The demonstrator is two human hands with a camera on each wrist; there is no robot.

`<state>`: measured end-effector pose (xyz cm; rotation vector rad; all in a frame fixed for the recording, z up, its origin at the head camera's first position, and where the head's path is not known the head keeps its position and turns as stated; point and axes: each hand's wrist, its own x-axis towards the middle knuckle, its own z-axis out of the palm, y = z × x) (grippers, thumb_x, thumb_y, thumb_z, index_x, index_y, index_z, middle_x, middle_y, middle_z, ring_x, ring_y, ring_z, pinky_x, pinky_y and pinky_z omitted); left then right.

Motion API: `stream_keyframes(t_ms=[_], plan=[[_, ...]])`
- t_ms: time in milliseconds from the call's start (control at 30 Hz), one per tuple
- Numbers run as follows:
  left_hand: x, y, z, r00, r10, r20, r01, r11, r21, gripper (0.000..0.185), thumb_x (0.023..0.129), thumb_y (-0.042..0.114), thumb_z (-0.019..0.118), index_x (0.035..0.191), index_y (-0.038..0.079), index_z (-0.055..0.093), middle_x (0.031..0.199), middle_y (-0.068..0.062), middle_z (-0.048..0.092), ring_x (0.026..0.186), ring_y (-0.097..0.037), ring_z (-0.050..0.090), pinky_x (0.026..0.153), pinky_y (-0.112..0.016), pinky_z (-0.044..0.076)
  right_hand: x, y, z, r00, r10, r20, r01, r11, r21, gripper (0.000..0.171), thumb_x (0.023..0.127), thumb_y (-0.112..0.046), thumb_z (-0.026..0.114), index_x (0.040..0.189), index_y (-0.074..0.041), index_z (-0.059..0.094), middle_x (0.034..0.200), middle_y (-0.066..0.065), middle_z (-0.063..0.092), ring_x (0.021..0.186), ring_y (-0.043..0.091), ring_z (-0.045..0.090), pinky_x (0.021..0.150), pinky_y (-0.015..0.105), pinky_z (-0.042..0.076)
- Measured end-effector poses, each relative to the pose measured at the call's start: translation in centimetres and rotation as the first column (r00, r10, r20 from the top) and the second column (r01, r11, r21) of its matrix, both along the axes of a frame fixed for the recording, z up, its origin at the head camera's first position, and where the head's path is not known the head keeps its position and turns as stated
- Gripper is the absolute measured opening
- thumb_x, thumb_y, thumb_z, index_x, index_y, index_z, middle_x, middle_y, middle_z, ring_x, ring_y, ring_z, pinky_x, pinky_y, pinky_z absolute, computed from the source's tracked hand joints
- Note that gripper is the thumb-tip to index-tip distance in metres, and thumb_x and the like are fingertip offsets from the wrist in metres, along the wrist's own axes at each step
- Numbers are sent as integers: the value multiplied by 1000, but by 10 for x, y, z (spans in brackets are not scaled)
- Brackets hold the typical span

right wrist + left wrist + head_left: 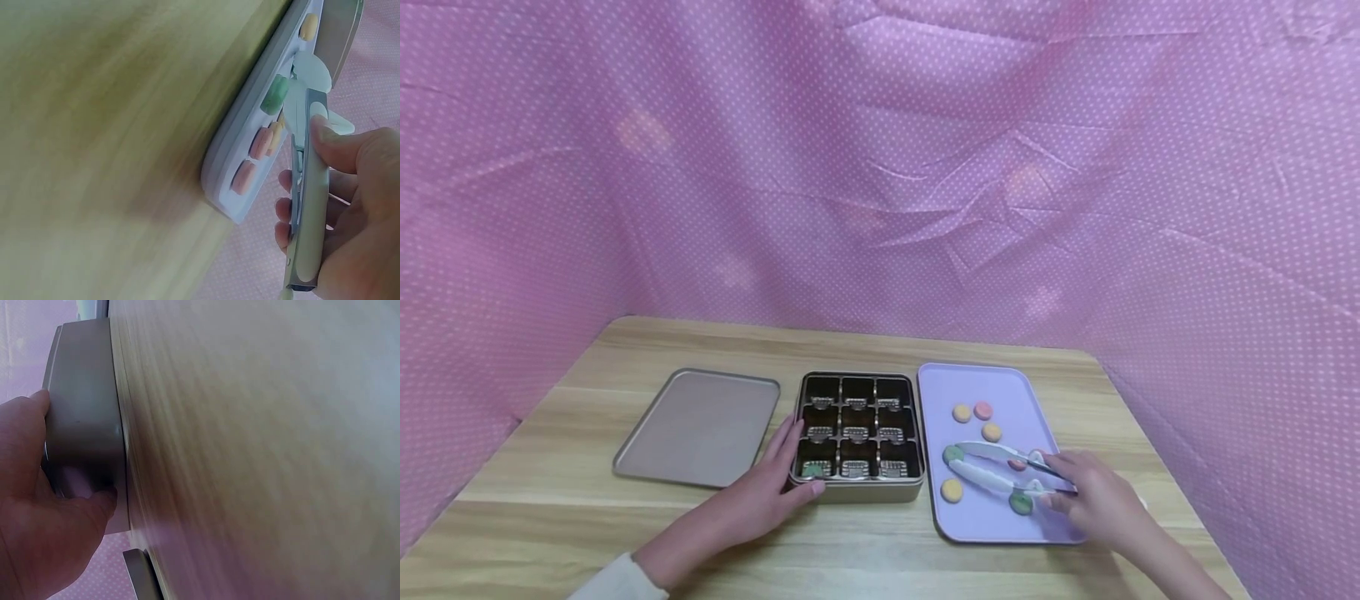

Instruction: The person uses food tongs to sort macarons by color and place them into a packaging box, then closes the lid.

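Note:
My left hand (766,485) grips the front left corner of a square tin box (872,493), fingers along its left side and thumb at the front. Inside the box is a dark divided insert with a green macaron (813,471) in the front left compartment; the other compartments hold nothing. On the right, my right hand (1101,497) holds a pair of tongs (310,187) with pale tips over a lilac tray (985,532). The tong tips sit on either side of another green macaron (953,453) at the tray's left.
Yellow macarons (951,490), a pink macaron (982,410) and a second green macaron (1021,502) lie on the tray around the tongs. A flat, rimmed tin lid (703,427) lies left of the box. Pink dotted cloth (880,167) hangs behind the wooden table (850,558).

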<state>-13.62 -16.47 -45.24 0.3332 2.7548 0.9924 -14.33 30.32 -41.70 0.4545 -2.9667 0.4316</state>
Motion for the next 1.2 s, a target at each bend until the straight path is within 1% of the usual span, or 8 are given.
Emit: stream_keyframes(t_ms=[300, 467, 633, 733, 833, 1033, 1200], plan=[[0, 0, 0, 1000, -1, -1, 1, 1000, 0, 107, 89, 77, 48, 162, 25, -11, 169, -4, -19, 146, -48, 30, 114, -65, 33, 1, -1, -4, 999, 8, -43, -8, 1000, -1, 59, 78, -22, 85, 132, -5, 67, 122, 18, 69, 113, 40, 65, 90, 61, 55], [1, 0, 1, 1000, -2, -3, 2, 1000, 2, 106, 90, 76, 48, 162, 25, -10, 169, -4, -19, 147, -48, 29, 115, -65, 32, 2, -2, -5, 998, 0, -57, -2, 1000, -24, 58, 78, -21, 86, 131, -5, 67, 120, 17, 70, 111, 38, 66, 89, 60, 56], [2, 1, 2, 1000, -1, -5, 1, 1000, 8, 107, 90, 76, 48, 162, 24, -9, 169, -4, -19, 147, -49, 29, 115, -66, 31, 1, -2, -4, 997, -10, -72, 6, 999, -50, 55, 78, -20, 86, 127, -3, 69, 118, 16, 70, 109, 37, 67, 87, 58, 56], [2, 1, 1, 1000, -2, -3, 2, 1000, 7, 107, 89, 77, 48, 162, 24, -9, 169, -4, -19, 147, -49, 28, 115, -66, 31, -1, -1, 0, 997, -21, -75, 16, 997, -70, 55, 78, -20, 85, 127, 0, 69, 120, 20, 69, 110, 42, 66, 88, 61, 55], [2, 1, 1, 1000, 0, -3, 0, 1000, 9, 107, 90, 77, 48, 162, 24, -10, 169, -4, -19, 147, -49, 28, 115, -66, 31, -5, -1, 5, 996, -16, -85, 9, 997, -81, 55, 79, -19, 84, 128, 1, 67, 121, 21, 69, 112, 45, 64, 90, 64, 53], [2, 1, 0, 1000, -1, -4, 1, 1000, 9, 106, 90, 77, 48, 162, 24, -10, 169, -5, -19, 147, -48, 28, 115, -66, 31, -11, -9, 20, 989, 43, -143, -57, 994, -96, 56, 81, -17, 83, 129, 3, 65, 118, 15, 71, 105, 35, 66, 82, 55, 57], [1, 1, 0, 1000, 1, 11, -1, 1000, 20, 106, 90, 76, 48, 162, 25, -10, 169, -4, -19, 148, -47, 26, 117, -66, 29, -17, -24, 30, 989, 51, -139, -66, 992, -110, 61, 81, -30, 84, 131, 0, 65, 121, 15, 70, 107, 33, 66, 86, 55, 57]])
